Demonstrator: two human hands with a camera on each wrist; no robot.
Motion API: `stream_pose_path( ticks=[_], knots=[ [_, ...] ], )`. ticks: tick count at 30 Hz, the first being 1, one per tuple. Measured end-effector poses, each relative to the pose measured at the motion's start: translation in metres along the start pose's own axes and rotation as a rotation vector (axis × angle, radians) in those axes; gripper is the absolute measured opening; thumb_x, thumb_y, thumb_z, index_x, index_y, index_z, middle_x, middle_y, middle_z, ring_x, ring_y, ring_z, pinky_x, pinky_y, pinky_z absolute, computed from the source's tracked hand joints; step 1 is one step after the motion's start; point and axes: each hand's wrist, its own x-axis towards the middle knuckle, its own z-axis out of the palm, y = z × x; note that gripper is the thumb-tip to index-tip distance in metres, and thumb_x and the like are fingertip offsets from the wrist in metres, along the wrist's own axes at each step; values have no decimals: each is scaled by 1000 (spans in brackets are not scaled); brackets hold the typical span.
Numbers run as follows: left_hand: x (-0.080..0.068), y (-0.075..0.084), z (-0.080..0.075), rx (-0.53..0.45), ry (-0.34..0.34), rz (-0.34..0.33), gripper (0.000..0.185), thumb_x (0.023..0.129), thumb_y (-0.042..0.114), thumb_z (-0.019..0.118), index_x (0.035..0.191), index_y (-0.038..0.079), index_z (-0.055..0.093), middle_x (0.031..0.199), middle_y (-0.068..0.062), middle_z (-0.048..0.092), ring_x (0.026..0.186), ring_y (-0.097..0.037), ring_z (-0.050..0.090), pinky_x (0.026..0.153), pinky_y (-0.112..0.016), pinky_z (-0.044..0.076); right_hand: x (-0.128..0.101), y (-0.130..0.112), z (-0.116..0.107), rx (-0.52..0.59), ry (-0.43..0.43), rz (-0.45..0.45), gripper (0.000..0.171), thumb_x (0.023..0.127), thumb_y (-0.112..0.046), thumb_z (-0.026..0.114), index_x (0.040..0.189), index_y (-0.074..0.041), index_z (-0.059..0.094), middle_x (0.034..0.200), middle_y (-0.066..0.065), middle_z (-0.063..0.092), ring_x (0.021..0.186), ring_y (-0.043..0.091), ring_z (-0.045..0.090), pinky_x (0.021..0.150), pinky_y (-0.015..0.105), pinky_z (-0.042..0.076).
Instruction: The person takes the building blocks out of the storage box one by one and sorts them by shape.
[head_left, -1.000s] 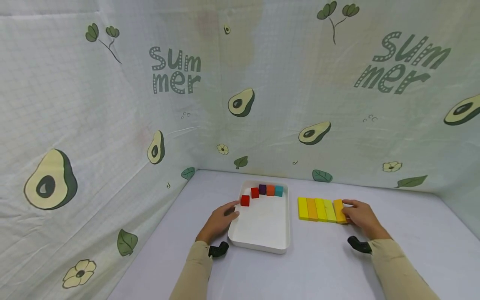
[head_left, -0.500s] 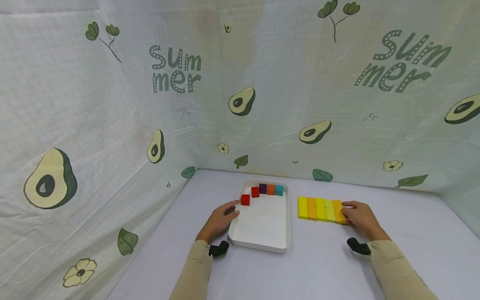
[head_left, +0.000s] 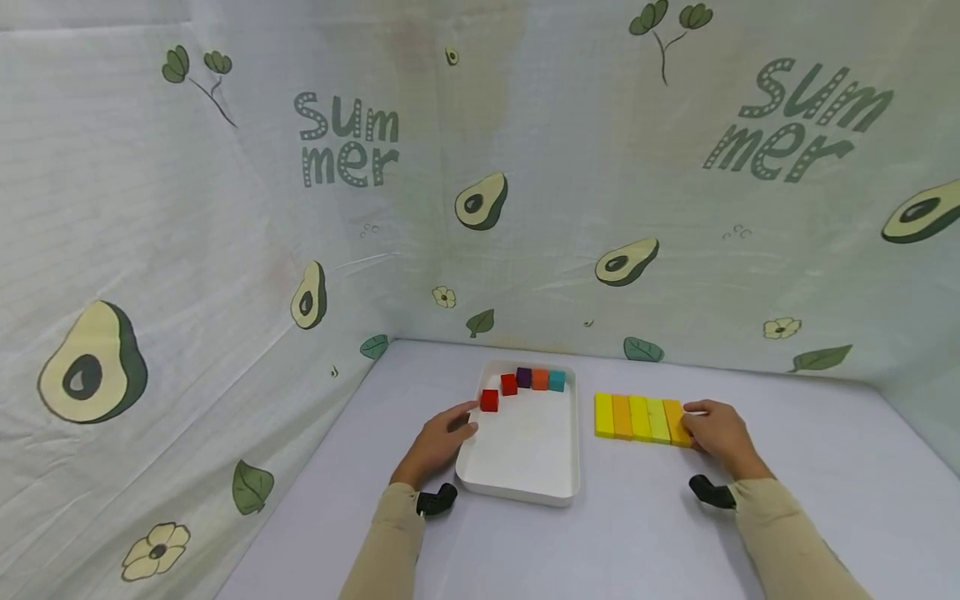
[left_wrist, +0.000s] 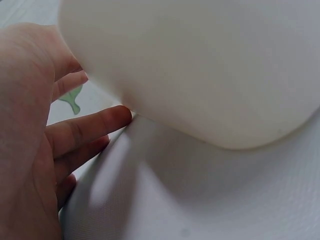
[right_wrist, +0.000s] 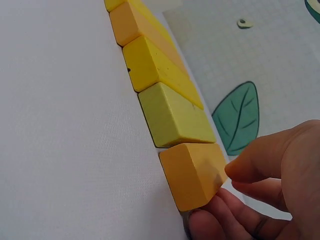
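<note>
Right hand (head_left: 716, 435) pinches the orange block (right_wrist: 192, 172) at the right end of a row of five blocks (head_left: 637, 417) on the bench (head_left: 637, 533), just right of the tray (head_left: 525, 492). Left hand (head_left: 438, 442), fingers (left_wrist: 85, 131) relaxed, touches the tray's left wall; cubes (head_left: 523, 382) lie inside at its far end.

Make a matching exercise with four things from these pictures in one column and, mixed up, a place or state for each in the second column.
1. teal cube
2. red cube
3. left hand
4. right hand

a. rests against the white tray outside wall
b. holds the orange block at the row's end
c. right end of the cube row in the tray
d. left end of that cube row

Pairs: 1-c, 2-d, 3-a, 4-b
</note>
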Motion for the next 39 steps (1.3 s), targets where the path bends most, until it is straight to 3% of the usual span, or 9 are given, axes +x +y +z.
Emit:
stream_pose_path(
  ticks=[10, 14, 21, 25, 32, 39],
  knots=[
    [0, 1, -4, -27, 1, 16, 49, 96, 48, 62, 144, 41, 53, 147, -4, 52, 140, -32, 41, 111, -64, 30, -2, -3, 1, 129, 85, 22, 51, 99, -22, 50, 142, 6, 47, 119, 28, 58, 87, 28, 59, 56, 21, 49],
    [-2, 1, -4, -32, -6, 24, 50, 96, 48, 63, 144, 40, 53, 147, -5, 52, 140, -32, 41, 112, -63, 30, -2, -6, 2, 189, 94, 11, 51, 101, -25, 50, 143, 4, 47, 123, 26, 57, 98, 31, 58, 57, 18, 50],
    [-2, 1, -4, -22, -5, 31, 50, 97, 47, 62, 145, 39, 53, 147, -6, 52, 139, -33, 41, 111, -64, 31, -4, -19, 3, 268, 20, -37, 54, 103, -31, 50, 147, 0, 44, 138, 25, 50, 116, 36, 53, 69, 16, 53],
    [-1, 1, -4, -21, -6, 24, 49, 97, 46, 62, 145, 38, 53, 146, -6, 53, 139, -32, 42, 111, -63, 32, -4, -27, 6, 275, -29, -51, 55, 105, -33, 49, 149, -1, 42, 141, 25, 49, 118, 34, 53, 78, 21, 55],
    [0, 1, -4, -36, -15, 18, 50, 95, 49, 63, 144, 39, 54, 146, -4, 53, 139, -32, 42, 111, -63, 31, -2, -43, 17, 315, -87, -92, 56, 105, -37, 50, 149, -3, 44, 141, 23, 49, 118, 32, 54, 79, 19, 55],
    [3, -1, -3, -43, -26, 20, 50, 95, 50, 64, 143, 41, 54, 146, -5, 53, 139, -32, 42, 110, -64, 32, -4, -60, 30, 351, -133, -127, 57, 104, -38, 52, 148, -2, 45, 139, 21, 52, 118, 31, 55, 88, 26, 54]
  ],
)
